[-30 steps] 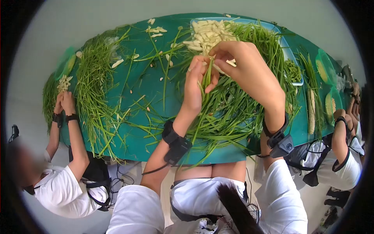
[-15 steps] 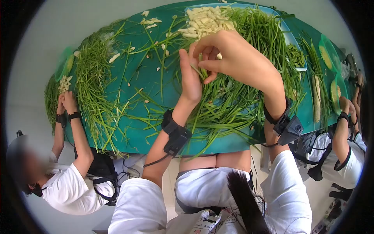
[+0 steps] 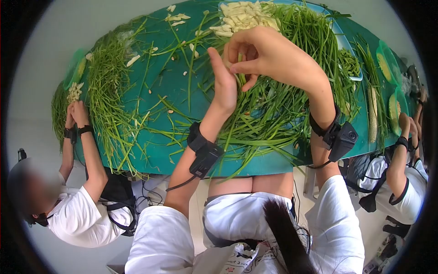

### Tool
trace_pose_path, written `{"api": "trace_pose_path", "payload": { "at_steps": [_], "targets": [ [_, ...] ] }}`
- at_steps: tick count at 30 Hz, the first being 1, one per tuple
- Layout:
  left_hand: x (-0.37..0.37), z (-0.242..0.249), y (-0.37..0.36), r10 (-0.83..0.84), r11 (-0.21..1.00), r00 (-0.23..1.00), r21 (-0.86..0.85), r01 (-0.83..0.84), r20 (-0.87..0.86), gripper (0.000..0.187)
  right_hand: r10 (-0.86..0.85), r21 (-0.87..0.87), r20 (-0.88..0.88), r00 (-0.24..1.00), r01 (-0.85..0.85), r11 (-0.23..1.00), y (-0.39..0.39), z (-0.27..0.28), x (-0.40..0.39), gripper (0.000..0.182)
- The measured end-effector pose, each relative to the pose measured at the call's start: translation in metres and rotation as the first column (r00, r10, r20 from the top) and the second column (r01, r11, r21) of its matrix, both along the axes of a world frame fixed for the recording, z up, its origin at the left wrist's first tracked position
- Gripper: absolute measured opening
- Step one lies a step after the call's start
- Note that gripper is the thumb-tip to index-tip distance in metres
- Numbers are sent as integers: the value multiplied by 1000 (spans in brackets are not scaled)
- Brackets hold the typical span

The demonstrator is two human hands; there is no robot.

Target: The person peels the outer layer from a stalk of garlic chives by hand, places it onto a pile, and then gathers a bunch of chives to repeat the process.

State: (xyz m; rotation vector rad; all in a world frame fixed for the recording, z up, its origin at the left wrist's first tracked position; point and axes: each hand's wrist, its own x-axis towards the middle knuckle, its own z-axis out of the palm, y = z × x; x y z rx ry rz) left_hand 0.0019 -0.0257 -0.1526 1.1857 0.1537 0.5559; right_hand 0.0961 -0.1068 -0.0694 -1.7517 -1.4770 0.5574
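Note:
My left hand (image 3: 224, 86) is raised over the table with its thumb stretched up. Its other fingers are mostly hidden behind my right hand (image 3: 271, 57). My right hand arches in from the right, fingers curled and thumb pressed in, pinching thin green stems (image 3: 241, 79) that lie against the left palm. Under both hands spreads a loose heap of long green stalks (image 3: 267, 123). Just beyond them, pale cut pieces (image 3: 246, 17) are piled beside more green stalks on a light blue tray (image 3: 340, 39).
The green table (image 3: 171, 89) carries scattered pale bits and another stalk heap (image 3: 107, 91) at left. A co-worker's hands (image 3: 76, 112) work there. At right lie a long pale ear-like piece (image 3: 373, 114) and green baskets (image 3: 398, 109), near another person's hand (image 3: 405, 122).
Both my hands have risen slightly, away from me, and stay close together. The right fingers have shifted a little on the green stems. The view has moved slightly.

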Motion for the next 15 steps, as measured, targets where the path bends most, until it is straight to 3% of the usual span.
{"api": "trace_pose_path", "payload": {
  "at_steps": [3, 4, 6, 12, 15],
  "targets": [
    [-2, -4, 1, -22, 996, 995, 85, 31, -98, 86, 22, -44, -77, 997, -26, 999, -1, -3, 1, 15],
    [-3, -4, -1, -21, 996, 995, 84, 29, -95, 86, 42, -82, -147, 988, -55, 995, -2, -3, 1, 15],
    [-5, 2, -6, 73, 979, 993, 199, -53, -92, 80, 77, -78, -102, 992, -85, 993, -3, 1, 2, 11],
    [-7, 7, -9, 76, 995, 992, 66, -69, -106, 79, 94, -60, -82, 992, -99, 993, -4, -2, 3, 7],
    [-7, 1, -6, 65, 989, 993, 139, -50, -102, 80, 153, -55, -14, 988, -154, 987, -3, -2, 6, 8]
  ]
}}
